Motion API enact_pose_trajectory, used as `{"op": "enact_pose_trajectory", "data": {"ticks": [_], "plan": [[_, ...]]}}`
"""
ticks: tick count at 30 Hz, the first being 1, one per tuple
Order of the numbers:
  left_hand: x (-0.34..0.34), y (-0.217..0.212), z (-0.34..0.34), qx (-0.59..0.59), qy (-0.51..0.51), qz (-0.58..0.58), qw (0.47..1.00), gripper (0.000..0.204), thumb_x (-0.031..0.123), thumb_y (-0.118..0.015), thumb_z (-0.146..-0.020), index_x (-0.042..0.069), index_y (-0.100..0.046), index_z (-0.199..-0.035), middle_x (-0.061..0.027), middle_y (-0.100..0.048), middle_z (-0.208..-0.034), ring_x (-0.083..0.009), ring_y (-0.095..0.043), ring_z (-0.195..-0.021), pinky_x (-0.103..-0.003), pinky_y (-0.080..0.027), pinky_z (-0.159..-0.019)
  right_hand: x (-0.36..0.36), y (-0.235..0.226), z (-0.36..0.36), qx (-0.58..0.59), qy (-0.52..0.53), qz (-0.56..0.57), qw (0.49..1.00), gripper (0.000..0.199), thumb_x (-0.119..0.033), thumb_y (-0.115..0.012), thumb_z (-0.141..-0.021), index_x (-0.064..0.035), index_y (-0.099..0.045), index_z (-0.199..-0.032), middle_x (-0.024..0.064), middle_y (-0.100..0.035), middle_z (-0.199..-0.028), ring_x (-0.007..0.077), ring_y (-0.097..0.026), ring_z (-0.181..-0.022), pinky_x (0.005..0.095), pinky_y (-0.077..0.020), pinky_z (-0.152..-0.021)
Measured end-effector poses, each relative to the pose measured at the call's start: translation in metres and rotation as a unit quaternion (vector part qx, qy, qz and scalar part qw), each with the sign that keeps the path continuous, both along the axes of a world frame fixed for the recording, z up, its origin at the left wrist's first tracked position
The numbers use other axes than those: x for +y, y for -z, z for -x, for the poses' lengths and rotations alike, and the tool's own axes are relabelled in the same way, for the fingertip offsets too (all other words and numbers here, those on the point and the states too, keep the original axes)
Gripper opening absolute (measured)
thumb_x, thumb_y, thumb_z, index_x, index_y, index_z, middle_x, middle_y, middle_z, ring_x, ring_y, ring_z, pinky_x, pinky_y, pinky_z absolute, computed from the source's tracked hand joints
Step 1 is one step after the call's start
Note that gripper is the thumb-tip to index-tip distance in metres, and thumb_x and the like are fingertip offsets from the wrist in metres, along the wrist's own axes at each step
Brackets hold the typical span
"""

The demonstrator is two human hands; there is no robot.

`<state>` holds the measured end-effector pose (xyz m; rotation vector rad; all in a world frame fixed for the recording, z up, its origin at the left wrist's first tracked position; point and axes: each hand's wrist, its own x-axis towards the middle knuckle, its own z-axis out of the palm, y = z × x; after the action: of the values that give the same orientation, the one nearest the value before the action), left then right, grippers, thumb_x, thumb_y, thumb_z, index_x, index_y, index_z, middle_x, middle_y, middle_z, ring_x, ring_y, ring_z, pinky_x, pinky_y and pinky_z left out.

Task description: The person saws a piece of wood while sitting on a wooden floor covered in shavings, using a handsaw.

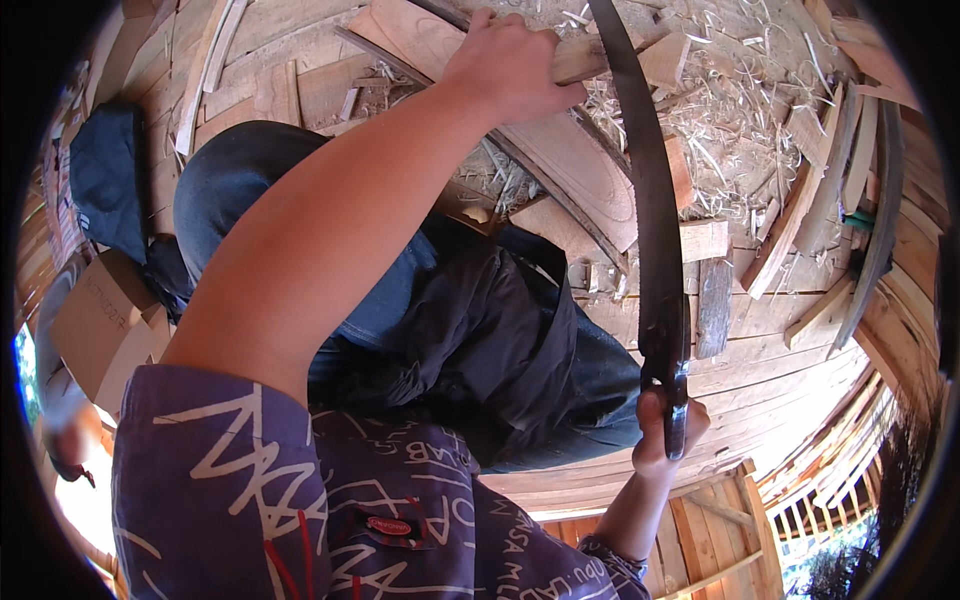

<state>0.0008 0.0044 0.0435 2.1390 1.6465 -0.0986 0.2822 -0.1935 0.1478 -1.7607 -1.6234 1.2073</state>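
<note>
Here, seen from the head: left hand [510, 62] reaches far across the scene, fingers curled shut over the top of a wood piece [590, 60], pinning it against a long carved plank [570, 160]; the plank runs on a slant from far left toward centre right, over a plank floor [790, 370]. Right hand [668, 430] sits near, low right, fist closed round the handle of a long dark blade [650, 200]; the blade rises from that grip away toward the far edge, slightly curved, its upper part passing just right of the left hand and crossing the wood piece there; whether the edge touches the wood, cannot tell.

Shavings [720, 110] lie thick on the far right, pale curls heaped beside and beyond the plank; loose offcuts [705, 240] scattered among them, one flat block just right of the blade, a darker slat [714, 305] nearer. More slats [820, 190] lean along the right rim.

Between the arms: a knee in blue jeans [240, 170] and a dark cloth [500, 330] bunched over the lap. Near, lower left, a purple sleeve [250, 490] with white scrawl. Far left, a dark bag [105, 180] and a cardboard box [95, 320] on the floor.
</note>
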Motion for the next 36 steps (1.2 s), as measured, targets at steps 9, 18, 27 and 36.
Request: {"op": "enact_pose_trajectory", "data": {"ticks": [9,18,27,36], "plan": [[-0.006,0.048,0.005,-0.026,-0.088,-0.098,0.991,0.058,0.048,-0.060,-0.075,-0.004,-0.066,-0.101,-0.0230,-0.064,-0.095,-0.0323,-0.057,-0.103,-0.042,-0.032,-0.102,0.080,0.032,0.044,0.052,0.011,0.026,0.998,0.030,-0.008,-0.064,-0.082,-0.0004,-0.046,-0.059,0.0002,-0.042,-0.049,0.0060,-0.035,-0.048,0.0279,-0.0231,-0.042],[-0.004,0.049,0.006,-0.054,-0.097,-0.085,0.990,0.056,0.048,-0.060,-0.074,-0.003,-0.066,-0.098,-0.0206,-0.064,-0.090,-0.0302,-0.059,-0.098,-0.041,-0.033,-0.099,0.109,0.035,0.059,0.051,0.001,0.049,0.998,0.024,-0.005,-0.064,-0.081,0.0011,-0.051,-0.063,-0.0002,-0.045,-0.052,0.0052,-0.036,-0.050,0.0269,-0.0255,-0.044],[-0.004,0.040,0.002,-0.026,-0.080,-0.044,0.995,0.055,0.047,-0.059,-0.077,-0.002,-0.066,-0.100,-0.0202,-0.065,-0.091,-0.0284,-0.059,-0.101,-0.040,-0.032,-0.101,-0.021,-0.001,-0.011,-0.010,0.010,0.026,1.000,0.033,-0.023,-0.066,-0.080,-0.0018,-0.052,-0.060,0.0047,-0.042,-0.048,0.0118,-0.037,-0.042,0.0296,-0.0233,-0.043],[-0.007,0.046,0.004,-0.034,-0.083,-0.071,0.993,0.056,0.047,-0.059,-0.076,-0.003,-0.065,-0.100,-0.0208,-0.065,-0.089,-0.0294,-0.060,-0.099,-0.042,-0.035,-0.098,0.078,0.038,0.041,0.032,-0.022,0.007,0.999,0.026,-0.006,-0.064,-0.079,0.0002,-0.050,-0.059,0.0010,-0.043,-0.049,0.0073,-0.037,-0.046,0.0280,-0.0244,-0.043]]}}
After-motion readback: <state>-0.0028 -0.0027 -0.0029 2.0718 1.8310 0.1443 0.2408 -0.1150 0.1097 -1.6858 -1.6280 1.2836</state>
